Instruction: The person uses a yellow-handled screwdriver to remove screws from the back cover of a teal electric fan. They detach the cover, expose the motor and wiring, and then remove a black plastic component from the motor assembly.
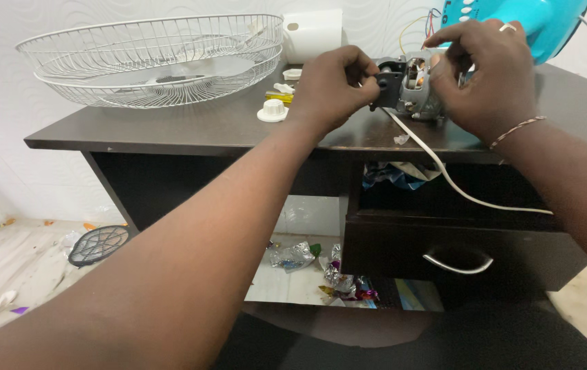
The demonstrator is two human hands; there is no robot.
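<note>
1. Lower right: a drawer [454, 257] stands open; a white cord [444, 171] hangs over it.
2. Upper centre: left hand [331, 89], fingers pinched shut on the black part [389, 85] of the fan motor [417, 85] on the table [204, 127].
3. Right hand [492, 75], fingers closed around the motor.
4. Upper left: wire fan guard [149, 62].

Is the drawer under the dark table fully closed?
No, the drawer stands pulled out from the dark table, and a white cord hangs across its open top.
</note>
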